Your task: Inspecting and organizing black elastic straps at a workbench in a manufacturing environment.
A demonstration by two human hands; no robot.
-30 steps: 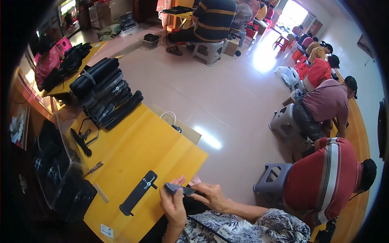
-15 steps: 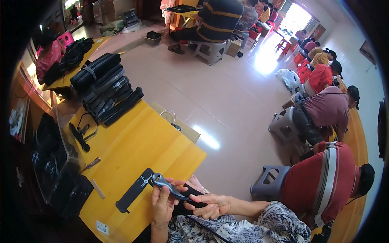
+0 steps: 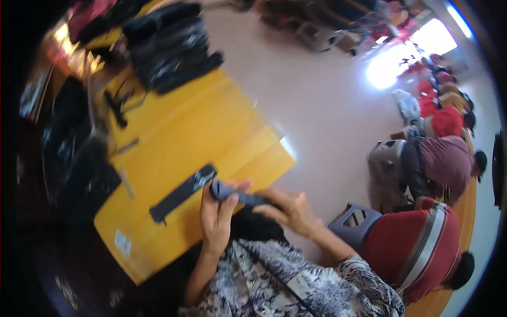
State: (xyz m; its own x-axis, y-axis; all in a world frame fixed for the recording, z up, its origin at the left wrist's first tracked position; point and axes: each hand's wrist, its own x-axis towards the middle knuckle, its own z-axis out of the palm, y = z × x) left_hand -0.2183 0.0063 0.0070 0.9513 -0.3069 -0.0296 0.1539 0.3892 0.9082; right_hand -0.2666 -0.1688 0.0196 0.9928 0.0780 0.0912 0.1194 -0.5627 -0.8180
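Grey strap [image 3: 235,194] has rotated since the earlier frame, its looped end going from face-on to nearly edge-on; view has also swung, so the desk [image 3: 179,137] sits higher, with blur. Left to right: dark piled pieces [image 3: 79,158] crowd the desk's left edge. Tall stack of black bundles [image 3: 171,50] blocks the far corner; a black strap piece [image 3: 119,108], a small tool [image 3: 129,145] and a thin strip [image 3: 128,184] lie near the left edge, white label [image 3: 123,242] at the near corner. Bare yellow surface runs mid-desk up to a flat black band [image 3: 182,194], lying just beside the grey strap's looped end. Left hand [image 3: 214,214]: fingers and thumb pinched on that end, over the desk. Right hand [image 3: 293,211]: fingers closed around the other end, past the desk's near-right edge; exact grip blurred. Open floor [image 3: 311,105] extends beyond the right edge. Grey stool [image 3: 355,224] and seated co-worker in red [image 3: 406,248] limit room near the right elbow.
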